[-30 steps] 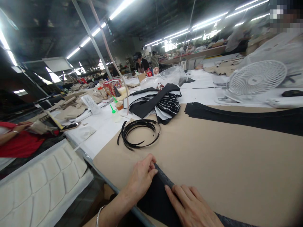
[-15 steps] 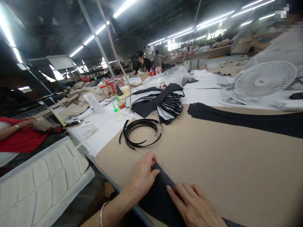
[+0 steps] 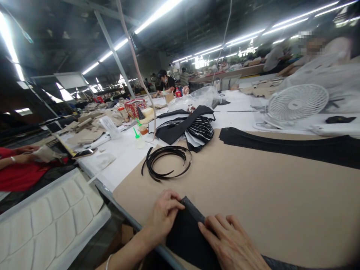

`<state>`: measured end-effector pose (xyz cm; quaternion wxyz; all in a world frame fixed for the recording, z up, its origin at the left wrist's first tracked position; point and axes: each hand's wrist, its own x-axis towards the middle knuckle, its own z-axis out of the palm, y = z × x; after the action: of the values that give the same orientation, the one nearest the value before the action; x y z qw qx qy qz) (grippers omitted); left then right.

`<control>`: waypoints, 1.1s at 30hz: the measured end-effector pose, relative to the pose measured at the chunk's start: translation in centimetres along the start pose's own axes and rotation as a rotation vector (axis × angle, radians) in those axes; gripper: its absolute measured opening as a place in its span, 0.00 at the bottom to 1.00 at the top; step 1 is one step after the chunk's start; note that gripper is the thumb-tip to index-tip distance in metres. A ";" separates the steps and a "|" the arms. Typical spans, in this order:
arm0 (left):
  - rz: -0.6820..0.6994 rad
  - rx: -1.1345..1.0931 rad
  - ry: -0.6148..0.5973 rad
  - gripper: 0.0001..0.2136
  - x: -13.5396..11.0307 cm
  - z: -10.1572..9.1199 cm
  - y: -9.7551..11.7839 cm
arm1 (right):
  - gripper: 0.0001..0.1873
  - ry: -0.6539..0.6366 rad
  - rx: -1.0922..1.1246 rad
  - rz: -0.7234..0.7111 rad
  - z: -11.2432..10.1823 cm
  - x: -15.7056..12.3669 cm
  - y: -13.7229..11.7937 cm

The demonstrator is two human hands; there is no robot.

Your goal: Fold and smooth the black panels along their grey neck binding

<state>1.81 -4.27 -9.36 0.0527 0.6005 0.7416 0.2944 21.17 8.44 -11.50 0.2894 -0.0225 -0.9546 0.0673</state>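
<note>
At six o'clock, left hand [image 3: 163, 214] pinches the dark textured fabric piece [image 3: 188, 234]'s folded edge; right hand [image 3: 229, 243] presses flat, fingers spread, on tan paper [image 3: 253, 198].

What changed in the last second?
Almost nothing. The left hand still pinches the corner of the black piece and the right hand still presses its edge; both barely shifted. The strip coil and fan stayed put.

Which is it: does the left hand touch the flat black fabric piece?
Touching. Head view: the left hand pinches an edge of the flat black fabric piece.
</note>
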 end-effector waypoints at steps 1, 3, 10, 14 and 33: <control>-0.045 -0.050 0.032 0.13 0.6 -0.1 0.0 | 0.16 -0.013 0.009 0.005 0.1 0.0 0.0; -0.045 -0.088 0.013 0.12 1.8 -0.3 0.1 | 0.16 -0.039 0.028 0.029 0.2 0.0 -0.2; 0.121 0.044 -0.460 0.14 5.3 -1.0 0.7 | 0.15 -0.239 0.223 0.382 -0.6 2.0 -1.2; 0.138 0.036 -0.518 0.07 6.3 -1.2 0.2 | 0.14 -0.305 0.228 0.566 -0.6 3.8 -1.6; 0.349 0.084 -0.405 0.09 4.7 -1.9 -1.1 | 0.14 -0.126 0.032 0.319 2.7 1.9 -2.2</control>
<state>-1.27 -0.72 -7.09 0.1236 0.7677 0.6126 0.1419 18.12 6.15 -12.35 0.2151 -0.1648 -0.9539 0.1291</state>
